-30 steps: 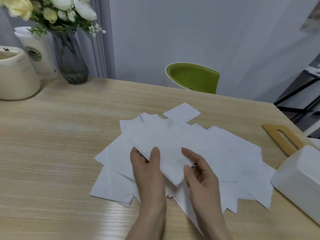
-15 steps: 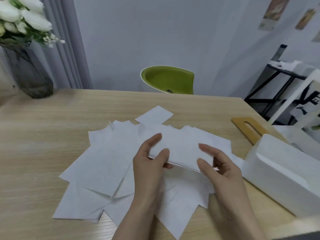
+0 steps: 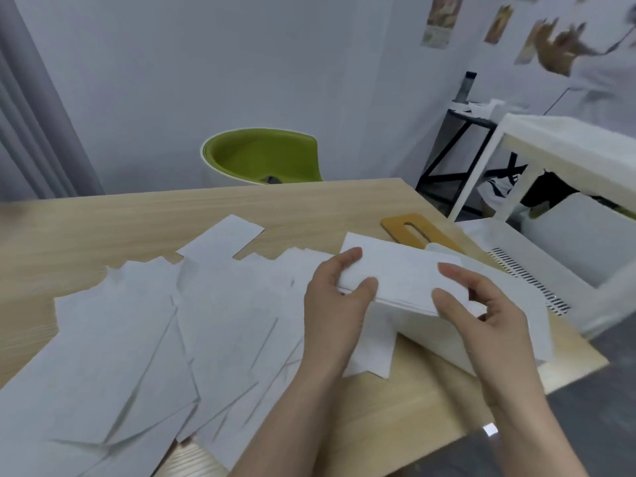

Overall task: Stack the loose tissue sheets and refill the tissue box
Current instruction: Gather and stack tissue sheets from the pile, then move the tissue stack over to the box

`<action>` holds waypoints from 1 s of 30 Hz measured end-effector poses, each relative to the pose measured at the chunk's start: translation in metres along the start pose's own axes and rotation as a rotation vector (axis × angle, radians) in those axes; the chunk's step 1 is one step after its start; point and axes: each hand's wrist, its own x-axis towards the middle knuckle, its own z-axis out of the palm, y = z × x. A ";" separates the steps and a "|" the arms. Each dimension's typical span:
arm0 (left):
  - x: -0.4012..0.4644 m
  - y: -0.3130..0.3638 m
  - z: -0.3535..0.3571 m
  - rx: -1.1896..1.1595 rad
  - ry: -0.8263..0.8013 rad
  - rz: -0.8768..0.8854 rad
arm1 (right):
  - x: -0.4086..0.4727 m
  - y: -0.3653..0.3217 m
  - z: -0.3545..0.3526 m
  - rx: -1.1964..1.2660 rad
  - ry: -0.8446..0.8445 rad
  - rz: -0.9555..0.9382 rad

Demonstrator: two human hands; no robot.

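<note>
Gripping a small stack of tissues [image 3: 395,275] between them, both hands held it lifted above the white tissue box [image 3: 447,339] near the right edge of the worktop [image 3: 103,228]. Left hand [image 3: 335,304] pinched the stack's left end — thumb curled over the near edge, fingers over the top. Right hand [image 3: 481,315] clasped the right end, thumb on the near edge, index finger laid over the top, the other fingers curled underneath. Stack sat roughly level, its layered edge facing the camera.

Loose tissue sheets [image 3: 144,332] lay overlapping across the left and centre of the worktop, some creased, some reaching under the left forearm. One sheet [image 3: 222,237] poked out toward the far side. Tissue box partly hidden beneath the stack and right hand; whether its top was open could not be told.

Wooden lid [image 3: 418,232] with an oval slot lay flat on the worktop just beyond the box. Green chair [image 3: 265,156] stood behind the far edge. White cart [image 3: 537,263] with slotted sides sat beside the worktop on the right — a black-framed rack [image 3: 454,149] farther back against the wall. Another person's blurred raised hand [image 3: 554,46] showed at top right.
</note>
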 end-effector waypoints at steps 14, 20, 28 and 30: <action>0.035 -0.022 0.076 0.664 -0.387 0.278 | 0.028 0.043 -0.059 -0.326 0.187 -0.001; 0.042 -0.033 0.081 0.940 -0.462 0.481 | 0.038 0.051 -0.070 -0.692 0.226 -0.096; 0.048 -0.026 0.077 1.144 -0.563 0.627 | 0.042 0.057 -0.074 -0.931 0.057 -0.063; 0.051 -0.025 0.076 1.157 -0.603 0.635 | 0.042 0.055 -0.074 -0.964 0.023 -0.049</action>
